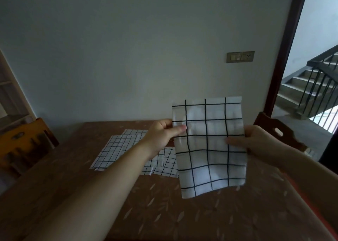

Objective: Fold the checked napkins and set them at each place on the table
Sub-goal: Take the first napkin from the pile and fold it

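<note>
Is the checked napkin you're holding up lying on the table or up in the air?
Up in the air. Both hands, left and right, pinch the napkin's side edges, and it hangs above the table.

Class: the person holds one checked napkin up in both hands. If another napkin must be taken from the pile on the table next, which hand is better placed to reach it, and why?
Probably the left hand: the pile lies just beneath and beside its wrist, while the right hand grips the held napkin's far edge, away from it.

Both my bare forearms reach forward, raised. My left hand [162, 134] pinches the napkin [208, 145] at its left edge, thumb on the near face. My right hand [256, 140] grips the right edge, its fingers [236, 142] curled over the front.
</note>
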A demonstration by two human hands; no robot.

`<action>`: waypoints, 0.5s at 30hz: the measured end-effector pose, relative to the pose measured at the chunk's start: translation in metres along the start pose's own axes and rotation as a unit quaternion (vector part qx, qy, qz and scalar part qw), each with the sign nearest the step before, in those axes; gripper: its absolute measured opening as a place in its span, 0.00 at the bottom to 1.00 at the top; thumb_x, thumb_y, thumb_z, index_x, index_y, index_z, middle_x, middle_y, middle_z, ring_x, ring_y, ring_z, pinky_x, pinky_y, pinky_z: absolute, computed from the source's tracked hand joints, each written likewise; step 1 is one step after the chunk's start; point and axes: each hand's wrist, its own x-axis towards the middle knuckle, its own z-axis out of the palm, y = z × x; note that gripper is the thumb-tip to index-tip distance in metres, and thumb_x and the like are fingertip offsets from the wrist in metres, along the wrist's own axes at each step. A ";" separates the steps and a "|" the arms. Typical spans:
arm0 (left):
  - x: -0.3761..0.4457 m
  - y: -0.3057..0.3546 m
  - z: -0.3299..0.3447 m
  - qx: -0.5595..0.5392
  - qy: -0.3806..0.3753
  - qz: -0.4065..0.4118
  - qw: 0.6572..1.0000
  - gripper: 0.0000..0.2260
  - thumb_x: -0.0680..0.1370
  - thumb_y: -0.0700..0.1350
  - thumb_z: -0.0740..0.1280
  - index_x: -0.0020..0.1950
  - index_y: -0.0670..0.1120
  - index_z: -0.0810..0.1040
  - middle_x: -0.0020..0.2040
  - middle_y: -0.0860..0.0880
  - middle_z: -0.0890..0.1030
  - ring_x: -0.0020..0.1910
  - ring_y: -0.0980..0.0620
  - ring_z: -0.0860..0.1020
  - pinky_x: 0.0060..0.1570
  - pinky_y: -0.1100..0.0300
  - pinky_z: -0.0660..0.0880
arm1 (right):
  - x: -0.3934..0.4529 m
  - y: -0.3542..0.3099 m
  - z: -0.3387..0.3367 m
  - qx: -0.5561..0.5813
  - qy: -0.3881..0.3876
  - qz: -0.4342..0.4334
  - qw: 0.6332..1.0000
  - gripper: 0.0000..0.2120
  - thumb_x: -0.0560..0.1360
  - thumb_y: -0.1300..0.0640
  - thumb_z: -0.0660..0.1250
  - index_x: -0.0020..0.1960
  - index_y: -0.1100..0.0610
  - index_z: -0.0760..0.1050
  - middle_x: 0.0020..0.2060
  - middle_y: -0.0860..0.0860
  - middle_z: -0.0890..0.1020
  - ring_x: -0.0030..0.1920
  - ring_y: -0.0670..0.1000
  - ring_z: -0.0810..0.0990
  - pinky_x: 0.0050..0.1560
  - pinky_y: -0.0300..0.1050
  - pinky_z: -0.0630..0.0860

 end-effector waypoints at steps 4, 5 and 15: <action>-0.003 -0.008 0.001 0.020 -0.011 -0.021 1.000 0.12 0.74 0.51 0.71 0.54 0.46 0.79 0.47 0.50 0.84 0.48 0.51 0.82 0.52 0.54 0.78 | 0.004 0.003 0.000 0.045 0.039 0.001 0.998 0.03 0.72 0.62 0.71 0.44 0.61 0.83 0.38 0.54 0.87 0.40 0.52 0.86 0.36 0.37 0.80; -0.004 -0.011 0.001 0.038 -0.034 -0.040 0.998 0.17 0.72 0.53 0.71 0.57 0.47 0.78 0.50 0.49 0.84 0.49 0.50 0.82 0.52 0.53 0.78 | 0.005 0.004 -0.001 0.061 0.041 0.006 0.997 0.03 0.73 0.63 0.71 0.45 0.61 0.82 0.37 0.54 0.87 0.39 0.51 0.86 0.34 0.36 0.79; -0.004 -0.020 0.002 -0.017 -0.063 -0.040 0.997 0.06 0.77 0.41 0.69 0.52 0.43 0.82 0.43 0.46 0.85 0.41 0.50 0.83 0.40 0.58 0.80 | 0.003 0.011 -0.006 0.017 0.084 -0.034 0.996 0.02 0.71 0.60 0.73 0.42 0.53 0.82 0.35 0.48 0.86 0.38 0.45 0.85 0.39 0.36 0.81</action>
